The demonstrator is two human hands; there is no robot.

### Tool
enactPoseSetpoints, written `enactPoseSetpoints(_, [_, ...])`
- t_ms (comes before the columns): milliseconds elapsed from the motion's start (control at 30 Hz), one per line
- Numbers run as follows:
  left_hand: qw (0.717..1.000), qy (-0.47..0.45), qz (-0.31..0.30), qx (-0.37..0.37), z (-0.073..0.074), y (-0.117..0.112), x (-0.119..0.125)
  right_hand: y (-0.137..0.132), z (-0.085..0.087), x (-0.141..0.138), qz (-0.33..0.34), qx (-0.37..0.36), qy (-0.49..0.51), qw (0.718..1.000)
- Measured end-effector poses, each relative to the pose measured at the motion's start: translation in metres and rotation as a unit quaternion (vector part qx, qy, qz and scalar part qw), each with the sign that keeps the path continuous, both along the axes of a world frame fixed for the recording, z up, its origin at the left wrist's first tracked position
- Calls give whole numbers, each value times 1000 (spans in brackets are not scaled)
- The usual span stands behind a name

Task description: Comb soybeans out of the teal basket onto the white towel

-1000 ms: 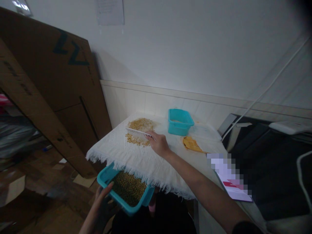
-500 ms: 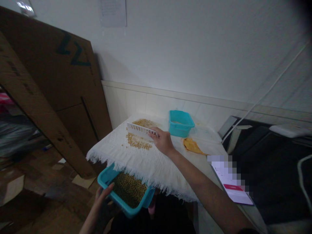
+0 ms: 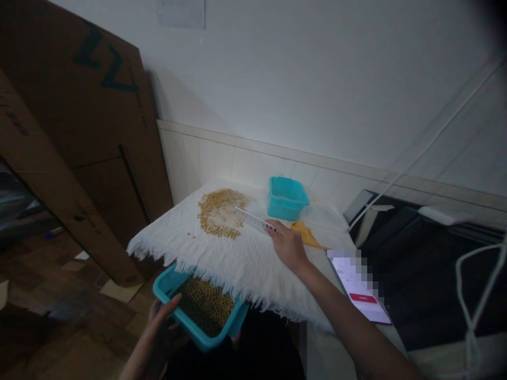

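My right hand (image 3: 291,246) is closed on one end of a flat white strip with slots (image 3: 255,221), held just above the white cloth (image 3: 222,258), to the right of a pile of yellow beans (image 3: 219,210). My left hand (image 3: 158,324) grips the rim of a teal tub (image 3: 200,306) filled with beans, held below the cloth's fringed front edge. A second teal tub (image 3: 285,198) stands at the back of the cloth near the wall.
A large cardboard sheet (image 3: 75,137) leans against the wall at left. A yellow-orange piece (image 3: 307,235) lies right of my hand. A phone (image 3: 358,287) rests on the table's right edge, beside a dark surface with white cables (image 3: 469,295).
My right hand has carried the white strip from across the beans to the right and nearer me, leaving the beans uncovered. The left hand keeps the tub under the edge.
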State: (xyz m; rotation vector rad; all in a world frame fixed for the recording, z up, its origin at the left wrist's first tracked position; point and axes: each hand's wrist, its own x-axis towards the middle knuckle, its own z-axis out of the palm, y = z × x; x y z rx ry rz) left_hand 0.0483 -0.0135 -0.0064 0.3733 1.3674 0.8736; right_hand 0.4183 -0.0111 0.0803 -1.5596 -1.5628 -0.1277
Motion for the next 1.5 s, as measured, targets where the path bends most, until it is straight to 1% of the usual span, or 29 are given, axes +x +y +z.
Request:
enactPoseSetpoints(100, [1000,20,-7,-6,1,0,5,-1,-4,-2,11,-6,5,1000])
enactPoseSetpoints(300, [999,27,-15,-17,-3,2,7,-22,-7,-14,47,4,-6,999])
enactPoseSetpoints(433, [1000,3,-25,-14,-7,3,4,-34,-5,-27,47,12,-16,999])
enactPoseSetpoints(533, [999,7,-39,-14,-7,0,4,-42,1,-35,46,38,-24,998])
enactPoseSetpoints(600, [999,14,-48,-8,-5,-4,6,-49,5,-36,30,58,-30,997])
enactPoseSetpoints(667, [999,8,-46,-1,-2,-9,9,-58,8,-35,-1,72,-35,997])
enactPoseSetpoints(767, [999,-8,-45,11,4,-16,12,-73,9,-31,-46,69,-38,996])
enactPoseSetpoints(833, [998,-17,-52,14,7,-18,13,-82,9,-30,-58,58,-41,996])
enactPoseSetpoints(933, [998,-19,-58,8,10,-19,14,-90,10,-31,-59,47,-51,996])
enactPoseSetpoints(1033, [998,5,-66,2,11,-19,15,-95,12,-34,-67,49,-58,995])
enactPoseSetpoints(1133, [997,7,-76,10,10,-20,17,-98,15,-35,-74,54,-65,994])
enactPoseSetpoints(1267, [997,12,-68,15,9,-21,18,-99,16,-36,-69,62,-75,993])
enactPoseSetpoints(1400, [998,-6,-55,14,9,-21,17,-100,14,-40,-64,64,-71,993])
enactPoseSetpoints(1500, [998,-17,-61,16,7,-20,14,-99,12,-42,-60,67,-62,994])
